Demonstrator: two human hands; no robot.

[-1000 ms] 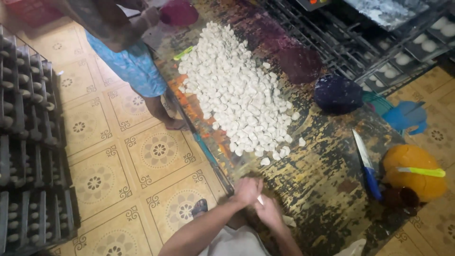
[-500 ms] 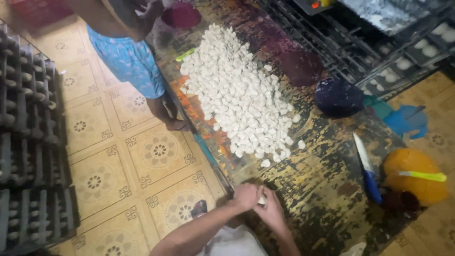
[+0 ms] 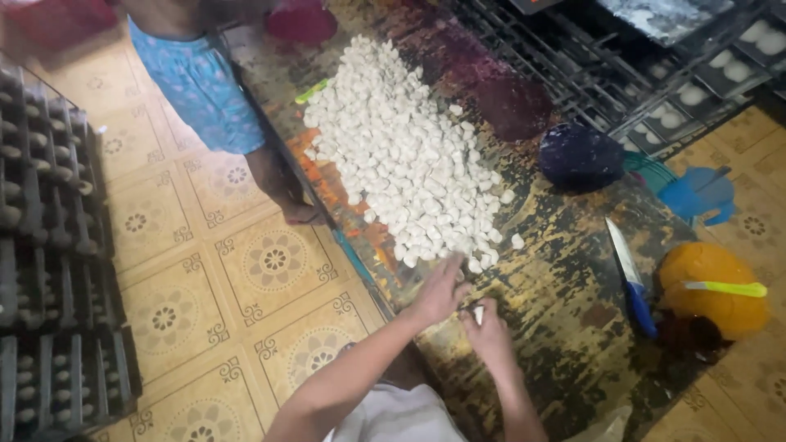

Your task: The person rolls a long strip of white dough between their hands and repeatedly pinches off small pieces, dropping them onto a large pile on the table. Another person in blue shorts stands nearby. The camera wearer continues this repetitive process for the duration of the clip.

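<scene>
- Head view is looking down on a worn, paint-flecked dark wooden counter (image 3: 565, 295).
- Left hand (image 3: 438, 293) is spreading open, fingers reaching into the near edge of a big heap of small white dough pieces (image 3: 405, 155).
- Right hand (image 3: 489, 327) is curling closed, pinching one small white dough piece (image 3: 478, 312) just beside the left.
- Progress, judging by the layout: nearly everything is sitting in the heap; only a couple of strays are lying apart near its lower right, so most looks left to handle.
- Blue-handled steel knife (image 3: 629, 274) is lying untouched, well right of the hands, next to a round orange plastic lid (image 3: 711, 286).
- Another person in a blue patterned garment (image 3: 196, 78) is standing on the tiled floor at the counter's far-left side.
</scene>
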